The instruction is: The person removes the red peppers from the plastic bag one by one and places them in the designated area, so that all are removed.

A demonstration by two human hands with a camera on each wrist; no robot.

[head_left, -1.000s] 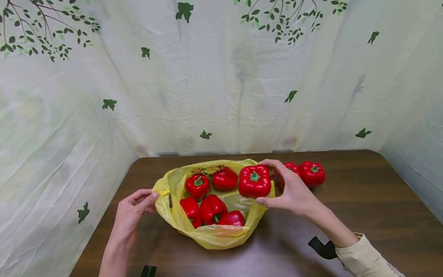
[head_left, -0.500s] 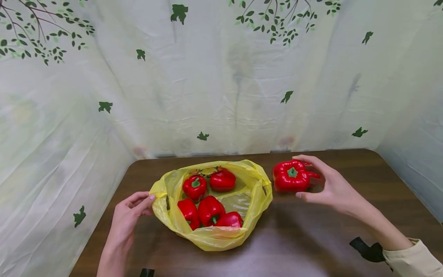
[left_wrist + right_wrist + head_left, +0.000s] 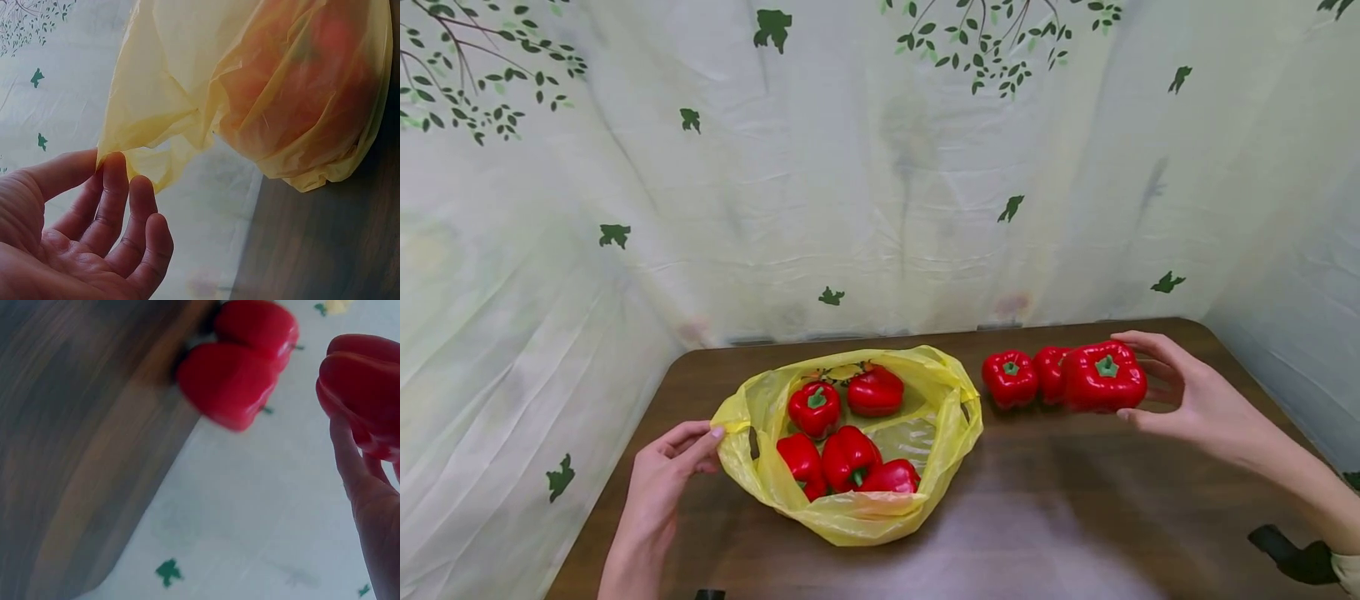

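A yellow plastic bag [image 3: 951, 475] stands wide-mouthed on the table, several red bell peppers [image 3: 850, 457] lying inside it. With thumb and index finger my left hand [image 3: 662, 479] pinches the handle at the bag's left side; the left wrist view shows the thin film [image 3: 159, 75] between those fingertips. To the right of the bag, my right hand [image 3: 1195, 404] grips a red bell pepper [image 3: 1105, 379], green stem facing the head camera. Two more bell peppers, one nearer the bag [image 3: 1010, 379] and one partly hidden [image 3: 1049, 373], sit beside the held one.
The brown wooden table [image 3: 1030, 517] reaches back to a pale curtain [image 3: 865, 208] printed with leaves. Black straps show by the wrists, the right one [image 3: 1292, 554] near a beige sleeve.
My right hand has carried the bell pepper from above the bag's right rim out to the right, past the two on the table. My left hand keeps pinching the bag.
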